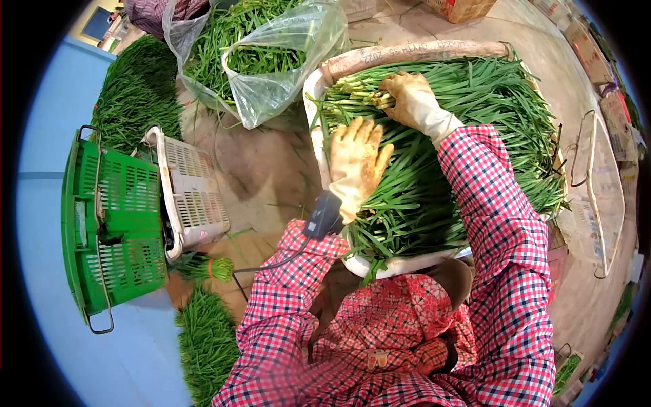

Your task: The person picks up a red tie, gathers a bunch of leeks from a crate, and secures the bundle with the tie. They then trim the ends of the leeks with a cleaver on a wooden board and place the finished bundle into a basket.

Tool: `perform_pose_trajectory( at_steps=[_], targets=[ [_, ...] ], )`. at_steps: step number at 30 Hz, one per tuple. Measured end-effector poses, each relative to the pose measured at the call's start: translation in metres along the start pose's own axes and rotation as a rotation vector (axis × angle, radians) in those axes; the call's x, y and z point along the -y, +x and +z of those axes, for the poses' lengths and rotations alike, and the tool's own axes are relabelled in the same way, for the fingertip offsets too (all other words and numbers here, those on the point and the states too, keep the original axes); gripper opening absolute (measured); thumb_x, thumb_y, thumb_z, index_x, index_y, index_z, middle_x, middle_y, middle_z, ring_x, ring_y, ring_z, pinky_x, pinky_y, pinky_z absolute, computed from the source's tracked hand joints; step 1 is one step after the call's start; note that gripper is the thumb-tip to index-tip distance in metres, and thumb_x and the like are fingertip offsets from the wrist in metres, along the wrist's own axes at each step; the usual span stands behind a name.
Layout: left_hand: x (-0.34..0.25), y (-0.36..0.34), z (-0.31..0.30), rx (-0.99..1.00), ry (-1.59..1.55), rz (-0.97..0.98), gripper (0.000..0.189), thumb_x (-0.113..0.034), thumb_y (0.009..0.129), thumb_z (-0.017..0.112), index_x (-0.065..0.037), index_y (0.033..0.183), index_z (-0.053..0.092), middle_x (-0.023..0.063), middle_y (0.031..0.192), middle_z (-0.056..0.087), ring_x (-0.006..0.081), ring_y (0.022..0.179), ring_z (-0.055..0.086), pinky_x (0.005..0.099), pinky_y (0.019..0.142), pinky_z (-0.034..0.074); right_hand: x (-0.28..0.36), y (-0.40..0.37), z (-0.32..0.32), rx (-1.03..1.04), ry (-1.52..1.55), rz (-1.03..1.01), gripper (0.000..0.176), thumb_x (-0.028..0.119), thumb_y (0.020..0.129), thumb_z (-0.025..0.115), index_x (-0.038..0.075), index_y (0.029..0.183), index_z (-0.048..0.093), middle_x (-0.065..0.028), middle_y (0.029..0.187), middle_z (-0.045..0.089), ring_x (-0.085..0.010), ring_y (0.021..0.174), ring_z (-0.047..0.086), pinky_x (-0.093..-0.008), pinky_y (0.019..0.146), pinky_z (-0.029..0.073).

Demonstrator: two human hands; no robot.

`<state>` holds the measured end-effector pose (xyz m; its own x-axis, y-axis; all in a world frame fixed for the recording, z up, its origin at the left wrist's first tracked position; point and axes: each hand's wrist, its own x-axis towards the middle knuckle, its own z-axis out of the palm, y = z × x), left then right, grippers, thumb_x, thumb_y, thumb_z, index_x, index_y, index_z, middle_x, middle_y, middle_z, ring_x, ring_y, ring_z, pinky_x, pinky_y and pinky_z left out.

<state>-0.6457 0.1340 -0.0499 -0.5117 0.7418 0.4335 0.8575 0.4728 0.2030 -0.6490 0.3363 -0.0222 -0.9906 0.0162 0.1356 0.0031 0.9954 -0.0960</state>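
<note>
Long green garlic chives [475, 88] fill a white crate [313, 129] in front of me, pale stem ends toward the left. My right hand [412, 100], in a stained cream glove, has its fingers curled round some of the stems near the crate's far side. What lies under its palm is hidden. My left hand [358, 157], gloved the same way, rests over the crate's left part with its fingers stretched out. A dark device [323, 216] with a cable is on my left wrist.
A clear plastic bag [261, 91] of cut greens stands at the far left. Nearer are a green crate [119, 224], a white basket [196, 190], a banded bunch [218, 269] and piled chives [203, 339]. A white crate with a wire handle [597, 197] is at right.
</note>
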Motion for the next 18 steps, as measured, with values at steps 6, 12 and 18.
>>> perform_pose_trajectory(
  at_steps=[6,12,18],
  targets=[
    [0.047,0.053,-0.03,-0.159,-0.016,-0.047,0.06,-0.031,0.08,0.075,-0.001,0.129,0.055,0.0184,0.127,0.06,0.0314,0.123,0.053,0.0379,0.107,0.039,0.003,-0.017,-0.016,0.072,0.051,0.077,0.045,0.024,0.07,0.078,0.01,0.111,0.064,-0.0097,0.111,0.066,-0.0291,0.109,0.059,-0.0412,0.093,0.044],
    [0.052,0.086,-0.023,0.233,-0.074,0.079,0.065,-0.023,0.075,0.077,0.0,0.131,0.054,0.0187,0.121,0.063,0.0312,0.116,0.058,0.0391,0.098,0.045,-0.002,-0.03,-0.02,0.004,0.091,0.081,0.045,0.023,0.067,0.08,0.011,0.108,0.065,-0.0077,0.111,0.065,-0.0288,0.107,0.058,-0.0407,0.094,0.043],
    [0.042,0.074,-0.021,0.002,-0.265,0.141,0.051,-0.011,0.075,0.075,-0.005,0.124,0.061,0.0164,0.112,0.068,0.0312,0.106,0.063,0.0388,0.092,0.049,-0.002,-0.042,-0.033,-0.042,0.261,0.121,0.059,0.021,0.075,0.078,0.018,0.13,0.056,-0.0036,0.129,0.06,-0.0262,0.119,0.056,-0.0495,0.103,0.038]
  ],
)
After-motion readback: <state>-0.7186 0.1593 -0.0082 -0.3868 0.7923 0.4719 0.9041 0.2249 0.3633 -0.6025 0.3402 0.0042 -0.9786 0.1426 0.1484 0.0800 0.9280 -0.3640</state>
